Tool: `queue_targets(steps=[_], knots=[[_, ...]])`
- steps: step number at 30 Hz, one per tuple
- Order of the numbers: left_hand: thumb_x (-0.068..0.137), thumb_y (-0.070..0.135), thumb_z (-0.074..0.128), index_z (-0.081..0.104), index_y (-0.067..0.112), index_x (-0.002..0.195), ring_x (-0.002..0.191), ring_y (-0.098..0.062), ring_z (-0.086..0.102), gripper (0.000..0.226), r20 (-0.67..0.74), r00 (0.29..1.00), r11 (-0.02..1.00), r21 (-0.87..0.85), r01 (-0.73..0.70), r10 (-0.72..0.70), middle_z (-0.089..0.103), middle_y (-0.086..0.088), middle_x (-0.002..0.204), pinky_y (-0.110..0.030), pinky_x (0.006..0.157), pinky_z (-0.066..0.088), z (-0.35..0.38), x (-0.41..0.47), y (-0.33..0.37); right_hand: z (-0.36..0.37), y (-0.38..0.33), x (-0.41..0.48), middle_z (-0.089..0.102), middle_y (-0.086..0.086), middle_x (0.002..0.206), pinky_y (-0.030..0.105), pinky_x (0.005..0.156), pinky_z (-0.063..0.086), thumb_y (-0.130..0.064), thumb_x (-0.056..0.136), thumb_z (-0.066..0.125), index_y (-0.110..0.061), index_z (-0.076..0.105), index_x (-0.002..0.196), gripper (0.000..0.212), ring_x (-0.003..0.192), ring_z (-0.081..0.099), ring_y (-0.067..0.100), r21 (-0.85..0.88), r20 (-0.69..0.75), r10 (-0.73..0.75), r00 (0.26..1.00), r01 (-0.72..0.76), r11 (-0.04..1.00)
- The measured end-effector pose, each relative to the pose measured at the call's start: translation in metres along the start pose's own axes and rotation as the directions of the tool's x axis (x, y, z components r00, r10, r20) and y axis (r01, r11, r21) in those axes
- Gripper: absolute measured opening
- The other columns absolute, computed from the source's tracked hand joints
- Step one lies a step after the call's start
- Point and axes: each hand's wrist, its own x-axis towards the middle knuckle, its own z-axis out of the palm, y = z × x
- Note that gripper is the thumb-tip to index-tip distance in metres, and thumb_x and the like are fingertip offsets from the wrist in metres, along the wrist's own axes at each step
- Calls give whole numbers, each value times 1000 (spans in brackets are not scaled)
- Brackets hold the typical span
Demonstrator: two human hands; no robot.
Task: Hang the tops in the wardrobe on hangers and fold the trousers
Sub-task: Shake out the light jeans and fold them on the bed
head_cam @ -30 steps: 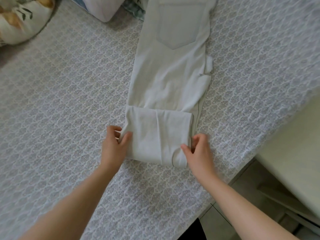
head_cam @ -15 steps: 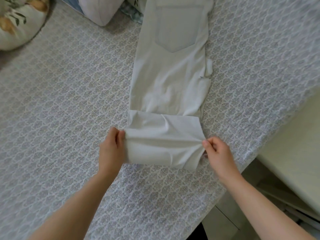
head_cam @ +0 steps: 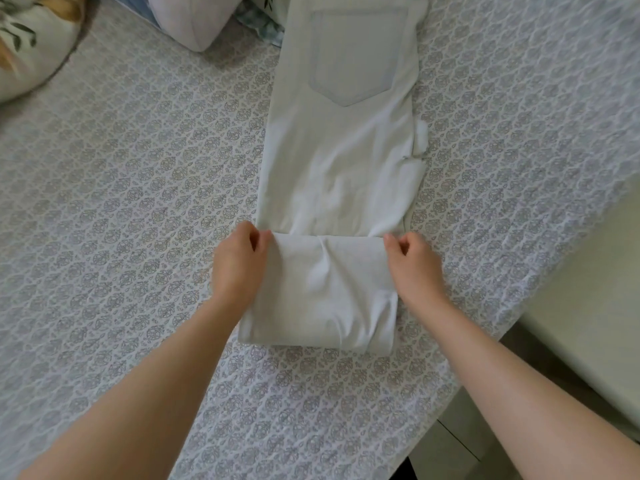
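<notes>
Bed: patterned cover.
Trousers: near right edge, lower end folded over.
Left hand: pinches fold's left corner.
Right hand: pinches right corner.

The trousers are a pale, matt woven cloth, much like light denim, smooth along the legs and softly creased at the folded end, with a stitched patch pocket of the same cloth. The bed cover under them is quilted cloth, matt and puckered, printed all over with a small grey motif. At the far edge a white cushion looks plain and smooth, a pillow is soft cloth printed with leaves, and the cabinet top on the right is hard, smooth, pale and matt.
</notes>
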Motion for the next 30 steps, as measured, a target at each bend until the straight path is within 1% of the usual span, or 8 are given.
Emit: queue_targets(steps=[3,5,10,15,19,23,27,30], knots=[[104,24,41,50,8,87,64,-20,46,24,1,1000,999,-29,-21,21,56,-5,75,-37,58,39,2,2,1,1,2,6,55,-1,81,35,65,42,-32,106,28,-13,52,98,32,76,54,20,-203,-64,-72,995,57,978],[105,26,39,49,9,89,63,-21,46,25,0,999,999,-36,-40,40,55,-6,75,-39,58,40,0,-4,-1,1,7,4,55,2,85,34,65,38,-31,106,25,-10,51,99,34,78,52,21,-258,-61,-104,993,85,962],[106,31,36,46,10,94,63,-25,51,26,-5,998,998,-24,-63,63,57,-7,75,-47,60,46,-1,-13,-4,1,14,-5,51,-1,74,30,51,35,-39,104,34,-11,50,92,34,63,49,14,-289,21,-124,992,125,949],[106,34,35,48,13,97,67,-25,55,26,1,1000,999,-36,-31,31,58,-4,76,-48,64,50,0,-12,1,7,9,-6,48,-4,72,30,51,31,-27,104,37,-13,48,96,21,62,45,13,-386,17,-165,986,158,909],[106,32,37,47,11,95,61,-23,51,25,-51,996,996,-56,-69,67,57,-4,73,-43,57,45,-9,-13,-1,-8,7,-7,46,-3,62,26,47,31,-24,100,43,-15,47,82,20,51,39,12,-339,-49,-243,969,213,916],[104,28,42,50,10,93,60,-19,46,23,-41,996,991,-103,-86,82,56,-3,73,-35,56,40,-17,3,-6,-26,13,3,45,-1,59,26,48,28,-24,95,48,-15,45,72,25,50,36,13,-216,-97,-148,984,124,968],[103,28,45,54,8,95,66,-17,44,23,26,999,994,-100,37,-35,52,-1,77,-32,57,35,-4,31,-3,-11,10,15,48,0,65,27,49,32,-21,96,47,-16,45,72,25,55,41,16,-73,-74,-17,997,12,997],[103,29,43,52,8,99,78,-23,50,23,-6,995,991,-94,100,-101,54,-3,86,-36,67,38,4,32,0,-5,3,17,50,0,72,30,50,33,-21,96,44,-14,46,79,19,62,45,18,-58,-117,-4,993,-2,998]])
